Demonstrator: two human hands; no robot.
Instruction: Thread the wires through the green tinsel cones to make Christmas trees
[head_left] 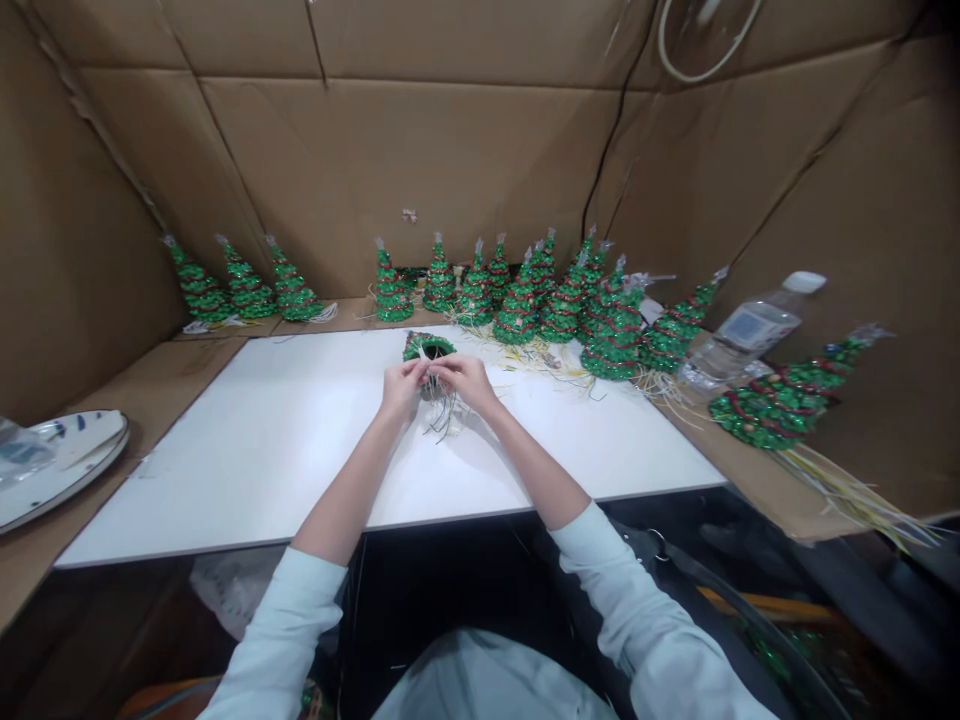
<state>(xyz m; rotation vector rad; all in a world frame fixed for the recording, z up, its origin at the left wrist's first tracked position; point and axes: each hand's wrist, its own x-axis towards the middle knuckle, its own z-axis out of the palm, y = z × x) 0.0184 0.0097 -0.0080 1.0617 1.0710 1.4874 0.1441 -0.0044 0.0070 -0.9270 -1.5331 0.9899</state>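
A small green tinsel tree (419,343) lies on the white board (277,420), its hollow base turned toward me. Thin white and dark strands (445,412) hang from the base onto the board. My left hand (403,383) and my right hand (466,380) meet at the base, almost touching, both with fingers pinched together around the strands. The fine detail between the fingertips is too small to make out, and the tree's tip is hidden behind its base.
Several finished-looking green trees (393,290) stand along the back and right. Loose yellow and white strands (544,360) lie before them. A plastic bottle (754,325) leans at the right; an oval plate (67,460) sits at the left. Cardboard walls (450,150) surround the board.
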